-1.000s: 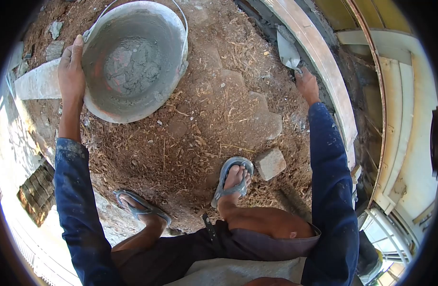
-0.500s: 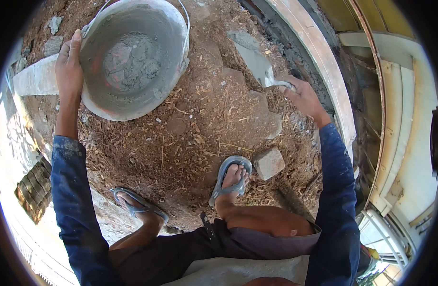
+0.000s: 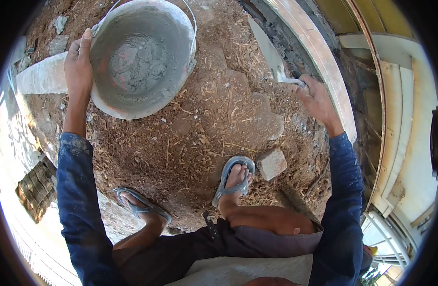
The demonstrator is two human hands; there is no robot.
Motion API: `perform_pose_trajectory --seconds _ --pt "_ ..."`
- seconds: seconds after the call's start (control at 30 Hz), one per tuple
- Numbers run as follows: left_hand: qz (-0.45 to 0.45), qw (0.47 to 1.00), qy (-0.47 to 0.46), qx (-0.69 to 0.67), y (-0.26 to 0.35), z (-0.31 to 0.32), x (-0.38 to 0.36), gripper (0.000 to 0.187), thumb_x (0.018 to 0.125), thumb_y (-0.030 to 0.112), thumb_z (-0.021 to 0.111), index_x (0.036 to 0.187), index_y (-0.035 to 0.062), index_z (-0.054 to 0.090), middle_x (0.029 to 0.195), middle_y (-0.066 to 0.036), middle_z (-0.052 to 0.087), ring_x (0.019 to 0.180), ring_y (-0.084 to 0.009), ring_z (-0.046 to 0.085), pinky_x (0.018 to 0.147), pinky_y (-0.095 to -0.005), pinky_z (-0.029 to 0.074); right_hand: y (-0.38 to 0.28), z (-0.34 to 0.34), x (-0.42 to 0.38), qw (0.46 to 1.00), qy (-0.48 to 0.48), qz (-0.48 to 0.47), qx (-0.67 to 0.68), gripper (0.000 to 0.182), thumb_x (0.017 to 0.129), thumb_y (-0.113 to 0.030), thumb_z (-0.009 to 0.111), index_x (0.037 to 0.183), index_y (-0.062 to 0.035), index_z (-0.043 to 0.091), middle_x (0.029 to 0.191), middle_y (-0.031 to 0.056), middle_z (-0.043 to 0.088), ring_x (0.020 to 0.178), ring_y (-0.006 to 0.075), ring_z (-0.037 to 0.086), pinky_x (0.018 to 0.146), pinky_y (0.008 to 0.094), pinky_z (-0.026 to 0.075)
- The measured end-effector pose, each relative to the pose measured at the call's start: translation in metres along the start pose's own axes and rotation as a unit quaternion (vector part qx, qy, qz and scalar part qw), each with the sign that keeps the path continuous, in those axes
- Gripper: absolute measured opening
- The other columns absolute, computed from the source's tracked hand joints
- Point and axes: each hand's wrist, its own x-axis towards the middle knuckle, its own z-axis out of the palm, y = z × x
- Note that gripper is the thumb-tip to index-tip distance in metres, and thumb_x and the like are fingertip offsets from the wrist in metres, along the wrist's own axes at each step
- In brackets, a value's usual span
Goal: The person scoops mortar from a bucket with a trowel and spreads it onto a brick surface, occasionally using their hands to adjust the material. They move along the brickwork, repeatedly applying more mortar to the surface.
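Observation:
My left hand grips the rim of a wide bucket at the upper left, thumb up along its edge. Wet grey mortar lies in the bottom of the bucket, which is tilted so its inside faces me. At the upper right my right hand is closed around the handle of a trowel. The trowel's blade points away from me, next to a mortar-filled channel that runs along a pale curved edging. Little of the mortar on the blade shows.
A loose block sits on the soil beside my sandalled foot. Flat paving stones are partly buried in the dirt. A pale slab lies behind my left hand. A wall with a rusty edge stands at the right.
My right hand has moved the trowel right, toward the channel, and its blade has turned to a narrower view. The bucket and left hand appear slightly farther right.

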Motion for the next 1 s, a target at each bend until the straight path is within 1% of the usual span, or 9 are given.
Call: perform_pose_trajectory --seconds 0.1,0.23,0.33,0.4,0.47,0.5,0.7,0.8,1.0 --pt "0.020 1.000 0.006 0.007 0.013 0.006 -0.010 0.051 0.095 0.050 0.056 0.098 -0.0007 0.066 0.085 -0.005 0.064 0.080 -0.0124 0.056 0.074 -0.0275 0.045 -0.029 0.002 -0.002 0.998 0.010 -0.014 -0.060 0.022 0.087 -0.020 0.064 0.101 -0.0034 0.058 0.084 0.0216 0.063 0.075 0.0441 0.061 0.066 0.0471 0.046" --pt "0.055 0.998 -0.002 0.026 0.043 0.027 -0.034 0.049 0.093 0.048 0.061 0.098 -0.0001 0.065 0.076 -0.005 0.063 0.072 -0.0131 0.058 0.066 -0.0292 0.047 -0.070 0.005 0.003 0.974 0.087 -0.152 -0.141 0.026 0.085 -0.019 0.065 0.105 -0.0053 0.057 0.083 0.0193 0.065 0.074 0.0426 0.063 0.066 0.0477 0.049" --pt "0.077 0.995 -0.031 0.062 0.081 0.049 -0.060 0.046 0.092 0.048 0.062 0.096 0.0017 0.062 0.074 -0.010 0.065 0.067 -0.0213 0.063 0.063 -0.0349 0.049 -0.096 0.011 0.013 0.953 0.016 -0.142 -0.266 0.032 0.086 -0.013 0.062 0.114 -0.0041 0.051 0.089 0.0177 0.065 0.076 0.0387 0.064 0.069 0.0458 0.051" --pt "0.103 0.990 -0.052 0.084 0.092 0.065 -0.074 0.044 0.092 0.047 0.060 0.094 0.0033 0.061 0.074 -0.014 0.066 0.067 -0.0299 0.066 0.062 -0.0402 0.050 -0.108 0.025 0.029 0.908 0.066 -0.149 -0.385 0.023 0.089 -0.011 0.056 0.111 -0.0043 0.055 0.084 0.0151 0.064 0.074 0.0320 0.066 0.065 0.0412 0.053" --pt "0.143 0.985 -0.051 0.077 0.097 0.082 -0.087 0.044 0.092 0.048 0.061 0.092 0.0038 0.060 0.067 -0.009 0.060 0.059 -0.0230 0.059 0.057 -0.0368 0.046 -0.116 0.046 0.044 0.879 0.105 -0.155 -0.438 0.018 0.090 -0.012 0.055 0.106 -0.0046 0.057 0.082 0.0134 0.066 0.073 0.0272 0.068 0.064 0.0406 0.054" --pt "0.141 0.984 -0.070 0.087 0.099 0.087 -0.093 0.044 0.092 0.049 0.059 0.092 0.0048 0.059 0.068 -0.012 0.062 0.062 -0.0291 0.063 0.057 -0.0408 0.047 -0.120 0.057 0.050 0.845 0.140 -0.161 -0.490 0.015 0.090 -0.014 0.053 0.101 -0.0048 0.060 0.080 0.0118 0.068 0.073 0.0223 0.070 0.063 0.0399 0.056" --pt "0.103 0.984 -0.104 0.104 0.106 0.090 -0.100 0.044 0.092 0.047 0.059 0.099 0.0036 0.060 0.078 -0.015 0.068 0.074 -0.0347 0.067 0.065 -0.0451 0.051 -0.138 0.093 0.057 0.938 -0.113 -0.197 -0.262 0.025 0.088 -0.017 0.057 0.109 -0.0055 0.061 0.079 0.0159 0.066 0.073 0.0337 0.068 0.065 0.0442 0.055" --pt "0.096 0.986 -0.090 0.102 0.107 0.090 -0.093 0.045 0.091 0.048 0.059 0.100 0.0036 0.060 0.078 -0.015 0.068 0.074 -0.0346 0.067 0.066 -0.0441 0.051 -0.116 0.097 0.049 0.960 -0.125 -0.218 -0.125 0.034 0.086 -0.021 0.061 0.118 -0.0088 0.059 0.080 0.0178 0.066 0.076 0.0383 0.066 0.070 0.0479 0.054" --pt "0.054 0.996 -0.036 0.056 0.091 0.070 -0.052 0.047 0.090 0.049 0.063 0.095 0.0017 0.064 0.078 -0.011 0.067 0.071 -0.0268 0.066 0.069 -0.0390 0.051 -0.093 0.083 0.020 0.978 -0.127 -0.157 -0.051 0.042 0.087 -0.025 0.062 0.124 -0.0066 0.056 0.093 0.0199 0.066 0.087 0.0387 0.065 0.078 0.0483 0.051"
